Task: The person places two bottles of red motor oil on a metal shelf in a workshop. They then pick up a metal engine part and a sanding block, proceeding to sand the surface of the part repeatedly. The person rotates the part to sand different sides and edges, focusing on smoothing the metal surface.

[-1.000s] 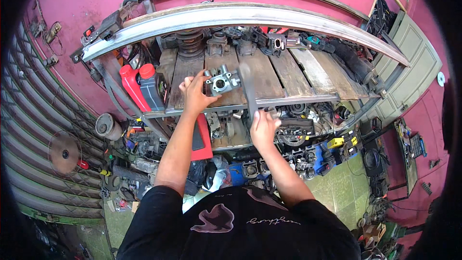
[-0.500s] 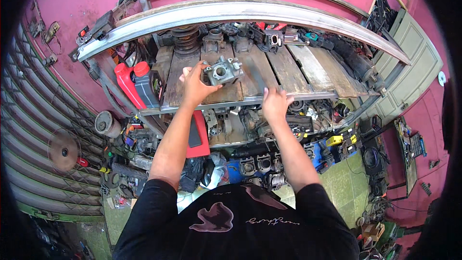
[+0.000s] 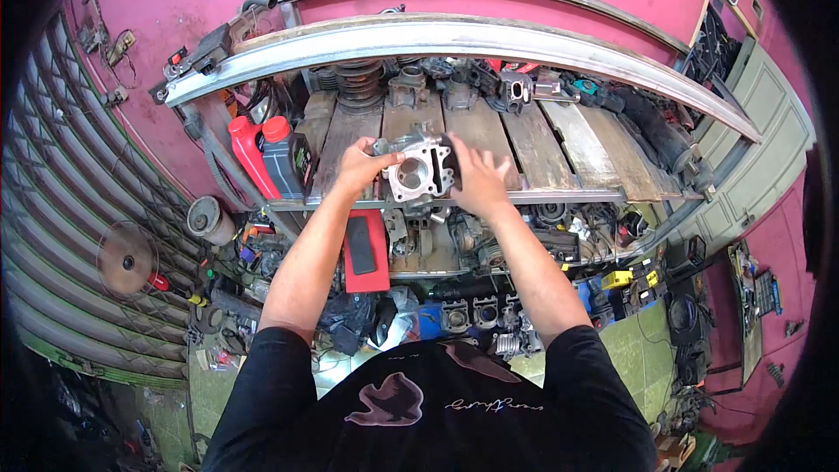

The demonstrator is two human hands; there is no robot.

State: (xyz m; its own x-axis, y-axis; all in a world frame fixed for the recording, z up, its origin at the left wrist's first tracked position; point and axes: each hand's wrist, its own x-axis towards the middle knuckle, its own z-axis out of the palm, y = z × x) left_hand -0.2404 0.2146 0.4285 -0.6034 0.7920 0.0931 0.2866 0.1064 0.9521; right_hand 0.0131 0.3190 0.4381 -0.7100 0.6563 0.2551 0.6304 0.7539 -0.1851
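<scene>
A grey metal engine cylinder block (image 3: 430, 177) is held up above the front edge of the wooden bench, its round bore and flat machined face turned toward me. My left hand (image 3: 360, 168) is closed on its left side, the thumb lying over the face. At the block's right side is my right hand (image 3: 481, 182), its fingers bent and slightly blurred. A dark narrow strip shows between those fingers and the block; what it is, I cannot make out. Whether the right hand also presses on the block is hidden.
Red-capped bottles (image 3: 278, 157) stand at the bench's left end. Engine parts, including a finned cylinder (image 3: 360, 86), line the back below a metal rail (image 3: 454, 35). Under the bench are a phone-like black slab (image 3: 360, 245) on a red box and more cylinder blocks (image 3: 485, 313) on blue sheeting.
The block has come nearer and tilted, so its flat face now shows. My right hand, earlier apart to the right with a blurred thin thing by it, has moved in beside the block.
</scene>
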